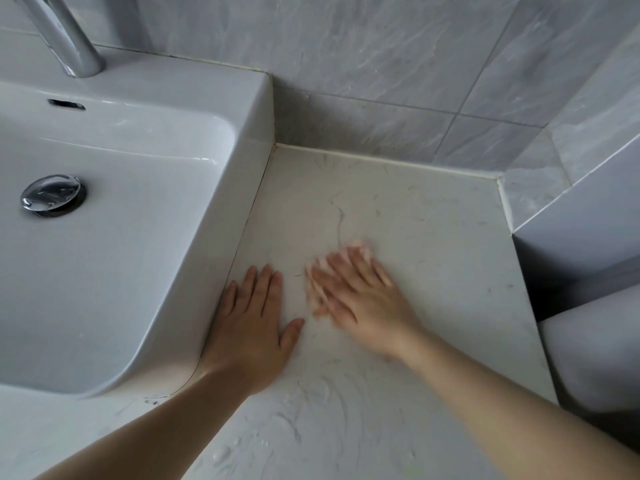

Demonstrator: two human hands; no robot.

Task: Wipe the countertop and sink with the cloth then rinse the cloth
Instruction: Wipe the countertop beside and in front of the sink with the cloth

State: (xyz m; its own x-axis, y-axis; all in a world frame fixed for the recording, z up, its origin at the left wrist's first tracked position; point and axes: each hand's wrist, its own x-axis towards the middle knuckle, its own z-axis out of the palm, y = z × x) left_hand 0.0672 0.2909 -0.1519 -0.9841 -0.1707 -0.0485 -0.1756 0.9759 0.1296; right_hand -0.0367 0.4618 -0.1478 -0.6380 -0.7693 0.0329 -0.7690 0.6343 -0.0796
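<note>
Left hand [251,327] was down flat on the desk [415,220], palm pressed to the pale marbled top, fingers straight and close together, thumb splayed out to the right. Its little-finger edge sat right against the sink's [254,140] outer wall, near the sink's front right corner, with the bare forearm running in from the desk's front edge.

Right hand [356,296] lay just beside it, apart from the left thumb, more toward the middle of the desk. It was open too, fingers spread and pointing up-left toward the back edge, but smeared by motion blur. Whether a cloth lay under that palm could not be told; the blur and the pale surface gave nothing clear there. Its forearm came in from the front right corner.

The white sink took up the desk's left side, with its chrome drain stopper [52,195] in the basin and the faucet [69,39] on the back rim. Wet swirled streaks [311,427] marked the desk between the two forearms. Grey tiled wall [381,64] ran along the back edge.
</note>
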